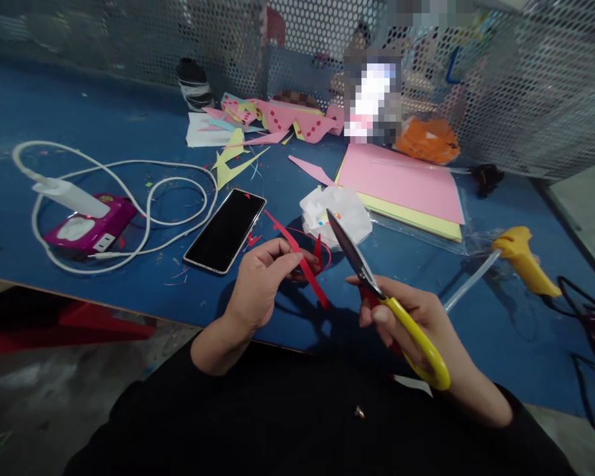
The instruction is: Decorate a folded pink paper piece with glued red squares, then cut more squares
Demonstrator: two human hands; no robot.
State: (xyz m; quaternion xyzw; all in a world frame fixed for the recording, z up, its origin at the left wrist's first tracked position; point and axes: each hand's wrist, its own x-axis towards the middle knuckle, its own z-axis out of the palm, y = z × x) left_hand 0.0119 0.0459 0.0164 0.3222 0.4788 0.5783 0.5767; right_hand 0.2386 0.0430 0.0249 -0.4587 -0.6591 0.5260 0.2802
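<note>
My left hand [262,281] pinches a cut piece of red paper [302,261] above the near edge of the blue table [104,99]. Thin red strips trail from that piece toward the phone. My right hand [416,324] grips yellow-handled scissors [377,291]; their blades are closed and point up and left, close to the red paper. Both hands sit over my dark sleeves at the table's front edge.
A black phone [225,229] lies left of my hands. Farther left are a magenta power block [86,228] and white cables [149,198]. Pink and yellow paper sheets [401,185], a crumpled white bag [337,211], a yellow glue gun [523,258] and paper scraps [272,119] lie behind.
</note>
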